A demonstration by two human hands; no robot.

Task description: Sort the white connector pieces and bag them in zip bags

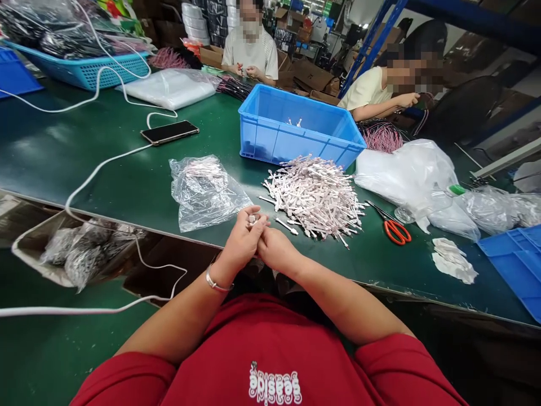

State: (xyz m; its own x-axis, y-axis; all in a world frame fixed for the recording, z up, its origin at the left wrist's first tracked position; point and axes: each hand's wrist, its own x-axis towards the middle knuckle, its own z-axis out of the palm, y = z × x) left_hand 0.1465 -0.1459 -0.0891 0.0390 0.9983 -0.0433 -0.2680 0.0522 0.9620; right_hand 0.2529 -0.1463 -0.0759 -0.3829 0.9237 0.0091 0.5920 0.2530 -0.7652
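Observation:
My left hand (243,239) and my right hand (276,251) meet at the front edge of the green table (84,152). Left fingers pinch a small white connector piece (252,220); the right hand's fingers are curled against it, and what they hold is hidden. Just beyond lies a big heap of small white-and-pink connector pieces (315,194), with a single loose piece (287,226) near my fingers. A clear plastic bag (205,192) with more such pieces lies to the left.
A blue crate (296,141) stands behind the heap. Red-handled scissors (393,228), clear bags (409,175), white scraps (452,260) and a blue lid (518,265) lie right. A phone (169,132) on a white cable lies left. Two other people work across the table.

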